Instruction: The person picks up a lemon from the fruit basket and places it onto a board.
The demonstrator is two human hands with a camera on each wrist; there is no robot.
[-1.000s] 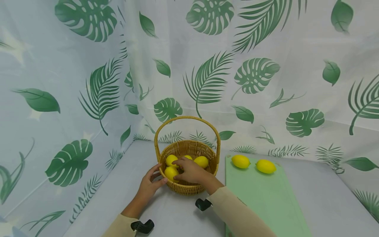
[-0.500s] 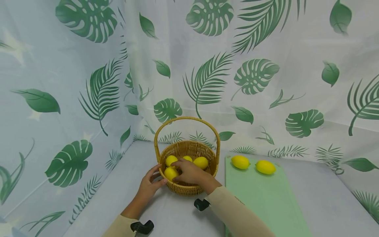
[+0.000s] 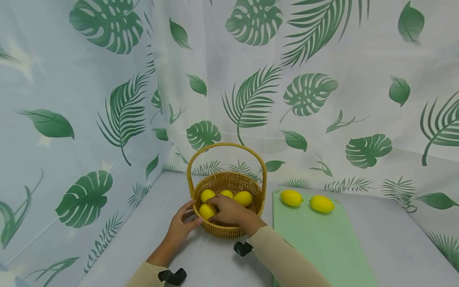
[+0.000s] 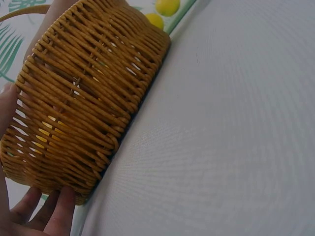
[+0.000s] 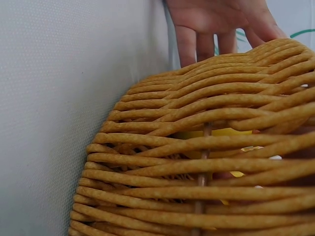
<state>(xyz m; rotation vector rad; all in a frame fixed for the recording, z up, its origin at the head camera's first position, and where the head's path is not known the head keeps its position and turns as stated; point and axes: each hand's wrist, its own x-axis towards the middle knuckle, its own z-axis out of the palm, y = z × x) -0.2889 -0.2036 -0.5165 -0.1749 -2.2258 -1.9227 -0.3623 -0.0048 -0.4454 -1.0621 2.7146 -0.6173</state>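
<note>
A wicker basket (image 3: 226,231) with a tall handle stands on the white table, holding several lemons. My right hand (image 3: 231,209) reaches inside over the near rim and grips the front-left lemon (image 3: 206,212), its fingers curled on the fruit's right side. Behind that lie another lemon (image 3: 207,195) and, to the right, a lemon (image 3: 243,198). My left hand (image 3: 181,224) rests against the basket's left side, fingers fairly straight and spread. In the right wrist view, the woven wall (image 5: 187,113) hides most of the lemons and the right fingers.
To the right of the basket lies a pale green cutting board (image 3: 319,239). Two lemons sit at its far end, a left one (image 3: 291,197) and a right one (image 3: 322,203). Leaf-printed curtains (image 3: 251,119) stand behind and at the left.
My right hand has shifted very slightly left and down around the front-left lemon. The left hand, the basket and the lemons on the board keep their places.
</note>
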